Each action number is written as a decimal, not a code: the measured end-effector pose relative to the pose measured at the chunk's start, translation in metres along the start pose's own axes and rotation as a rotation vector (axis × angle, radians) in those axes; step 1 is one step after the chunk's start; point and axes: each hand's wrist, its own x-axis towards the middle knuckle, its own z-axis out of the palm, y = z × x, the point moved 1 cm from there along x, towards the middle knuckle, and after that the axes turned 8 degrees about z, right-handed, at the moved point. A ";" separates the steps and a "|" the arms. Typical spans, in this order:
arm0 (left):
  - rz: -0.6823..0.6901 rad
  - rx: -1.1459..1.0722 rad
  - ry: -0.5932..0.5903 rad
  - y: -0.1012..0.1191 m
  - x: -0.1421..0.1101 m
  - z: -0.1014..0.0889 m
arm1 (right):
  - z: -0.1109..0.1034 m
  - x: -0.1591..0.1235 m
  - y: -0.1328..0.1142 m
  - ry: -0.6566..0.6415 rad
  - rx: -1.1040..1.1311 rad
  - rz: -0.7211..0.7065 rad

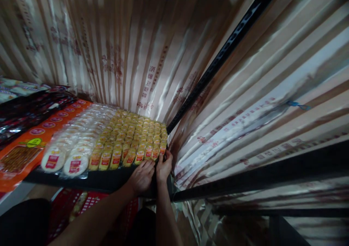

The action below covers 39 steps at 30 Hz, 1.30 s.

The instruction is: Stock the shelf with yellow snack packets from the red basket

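Observation:
Rows of small yellow snack packets with red labels stand packed close together on a dark shelf. My left hand lies at the shelf's front edge, fingers stretched against the lower ends of the front packets. Beside it, at the right front corner, my right hand has its thumb and fingers closed around the bottom of the end packet. Part of that grip is hidden by the fingers. To the left of the yellow rows sit clear packs of round white crackers.
An orange snack bag and dark shiny bags lie farther left. A black slotted post rises at the shelf's right corner. Pleated printed sheeting hangs behind. Below the shelf is a red basket.

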 end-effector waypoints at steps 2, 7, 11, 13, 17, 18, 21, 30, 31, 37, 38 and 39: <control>0.005 0.005 0.028 0.001 -0.001 0.003 | -0.001 0.000 0.000 0.013 0.003 0.008; 0.020 0.019 0.083 0.002 -0.008 0.005 | -0.001 0.002 -0.001 0.018 0.013 -0.038; -0.063 0.054 0.141 0.009 -0.031 -0.005 | -0.007 -0.004 -0.005 0.050 0.034 -0.119; -0.096 0.069 0.152 0.012 -0.046 -0.011 | -0.013 -0.015 -0.008 0.053 0.013 -0.176; -0.164 0.103 0.176 0.012 -0.065 -0.019 | -0.023 -0.050 -0.019 0.017 -0.074 -0.320; -0.177 0.116 0.181 0.011 -0.067 -0.020 | -0.023 -0.059 -0.024 -0.020 -0.083 -0.366; -0.251 0.155 0.204 0.004 -0.070 -0.022 | -0.018 -0.079 -0.036 -0.184 -0.114 -0.500; -0.339 0.127 0.194 -0.013 -0.080 -0.026 | -0.003 -0.086 -0.039 -0.312 -0.202 -0.546; -0.349 0.118 0.201 -0.013 -0.080 -0.026 | -0.002 -0.086 -0.038 -0.320 -0.198 -0.541; -0.413 0.008 0.250 -0.016 -0.077 -0.021 | -0.003 -0.087 -0.038 -0.342 -0.204 -0.518; -0.406 -0.014 0.254 -0.016 -0.076 -0.020 | -0.003 -0.088 -0.038 -0.344 -0.205 -0.518; -0.403 -0.032 0.258 -0.017 -0.075 -0.019 | -0.004 -0.088 -0.038 -0.345 -0.205 -0.519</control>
